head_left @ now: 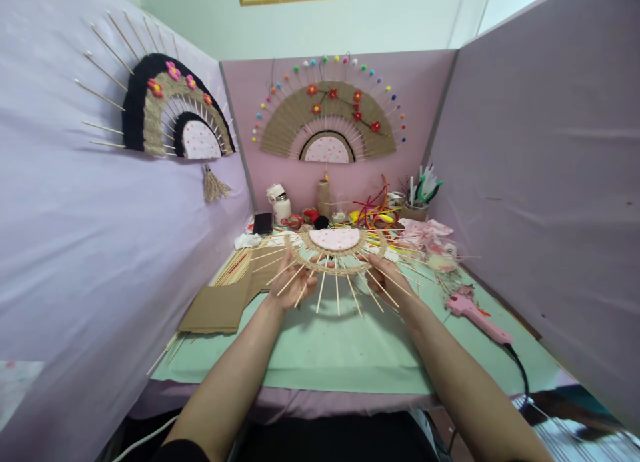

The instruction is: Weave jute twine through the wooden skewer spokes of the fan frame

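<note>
Between my two hands hangs a half-round woven fan (334, 239), held above the green tabletop. Its centre is white cloth with pink dots, bordered by tan twine, and thin wooden sticks spread out toward me. A second twine band curves across the sticks. My left hand (296, 282) grips the band and sticks on the left side, its fingers curled partly behind them. On the right side, my right hand (386, 279) pinches the band, with some fingers hidden underneath.
Cardboard pieces (215, 309) and a bundle of sticks lie at the left. A pink glue gun (477, 317) with a black cord rests at the right. Along the back stand a twine spool (324, 197), a white bottle (281, 209) and a tool pot (414, 212). Finished fans (327, 115) hang on the partitions.
</note>
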Action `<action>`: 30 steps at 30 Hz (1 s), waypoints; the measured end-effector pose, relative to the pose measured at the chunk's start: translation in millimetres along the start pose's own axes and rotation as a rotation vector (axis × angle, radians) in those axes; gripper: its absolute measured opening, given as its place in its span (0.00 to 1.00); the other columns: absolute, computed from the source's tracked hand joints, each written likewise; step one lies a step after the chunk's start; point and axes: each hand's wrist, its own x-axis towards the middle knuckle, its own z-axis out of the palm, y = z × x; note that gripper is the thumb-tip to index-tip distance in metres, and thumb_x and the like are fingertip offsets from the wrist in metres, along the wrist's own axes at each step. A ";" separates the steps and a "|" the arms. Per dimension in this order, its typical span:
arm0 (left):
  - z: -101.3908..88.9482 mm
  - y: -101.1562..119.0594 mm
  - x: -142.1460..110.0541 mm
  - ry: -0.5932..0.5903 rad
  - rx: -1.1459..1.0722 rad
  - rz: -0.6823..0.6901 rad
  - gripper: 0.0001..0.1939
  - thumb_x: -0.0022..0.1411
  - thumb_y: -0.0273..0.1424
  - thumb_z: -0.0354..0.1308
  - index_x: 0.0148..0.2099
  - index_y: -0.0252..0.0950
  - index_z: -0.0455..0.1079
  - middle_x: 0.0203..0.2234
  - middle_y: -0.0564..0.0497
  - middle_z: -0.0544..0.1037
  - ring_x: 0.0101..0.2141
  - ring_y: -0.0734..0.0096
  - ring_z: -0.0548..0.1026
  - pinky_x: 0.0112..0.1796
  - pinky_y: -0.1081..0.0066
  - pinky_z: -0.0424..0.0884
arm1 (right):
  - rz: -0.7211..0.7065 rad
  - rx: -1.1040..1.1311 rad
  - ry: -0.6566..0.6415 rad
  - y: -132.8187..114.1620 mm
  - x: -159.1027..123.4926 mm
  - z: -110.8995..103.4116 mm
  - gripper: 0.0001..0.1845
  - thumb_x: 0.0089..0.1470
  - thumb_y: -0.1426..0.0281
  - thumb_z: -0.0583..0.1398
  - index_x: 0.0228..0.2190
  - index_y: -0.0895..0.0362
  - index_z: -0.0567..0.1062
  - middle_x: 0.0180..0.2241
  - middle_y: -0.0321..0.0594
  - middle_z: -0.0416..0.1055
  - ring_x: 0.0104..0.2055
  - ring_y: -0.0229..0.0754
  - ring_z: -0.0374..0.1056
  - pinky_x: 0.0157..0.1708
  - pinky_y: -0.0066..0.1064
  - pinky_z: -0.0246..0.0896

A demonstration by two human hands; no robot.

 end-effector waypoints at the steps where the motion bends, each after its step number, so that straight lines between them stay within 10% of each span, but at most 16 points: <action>1: -1.8 0.2 1.0 -0.006 -0.005 0.007 0.33 0.59 0.50 0.44 0.56 0.29 0.63 0.46 0.35 0.72 0.21 0.77 0.68 0.24 0.74 0.68 | -0.008 0.009 0.003 1.1 1.0 0.1 0.21 0.43 0.56 0.63 0.35 0.59 0.74 0.12 0.23 0.38 0.15 0.29 0.32 0.13 0.25 0.29; 12: -15.8 -14.7 18.2 0.270 0.099 0.064 0.17 0.62 0.26 0.46 0.51 0.25 0.66 0.36 0.40 0.78 0.34 0.70 0.76 0.36 0.75 0.71 | -0.177 0.094 0.158 1.4 4.7 0.7 0.20 0.44 0.55 0.62 0.35 0.57 0.74 0.14 0.24 0.35 0.15 0.30 0.33 0.12 0.24 0.32; 16: -10.5 -25.2 16.1 0.151 0.263 0.008 0.21 0.57 0.18 0.50 0.54 0.26 0.63 0.43 0.37 0.75 0.42 0.66 0.75 0.43 0.73 0.68 | -0.193 0.118 0.195 0.6 5.9 -0.2 0.21 0.43 0.54 0.63 0.35 0.56 0.73 0.13 0.23 0.35 0.15 0.29 0.34 0.11 0.24 0.33; 22: 7.2 -35.9 12.5 -0.057 0.229 0.041 0.22 0.62 0.34 0.50 0.57 0.34 0.60 0.54 0.38 0.66 0.52 0.57 0.66 0.54 0.61 0.59 | -0.170 0.169 0.134 4.2 7.1 2.8 0.23 0.43 0.53 0.63 0.36 0.56 0.73 0.13 0.23 0.37 0.14 0.28 0.35 0.10 0.21 0.35; 30: 11.7 -41.5 11.9 0.004 0.212 0.264 0.26 0.56 0.20 0.52 0.57 0.39 0.61 0.57 0.46 0.63 0.54 0.60 0.64 0.57 0.61 0.55 | -0.150 0.142 0.136 12.6 6.3 11.5 0.25 0.45 0.52 0.61 0.40 0.55 0.71 0.14 0.23 0.37 0.14 0.28 0.34 0.10 0.21 0.33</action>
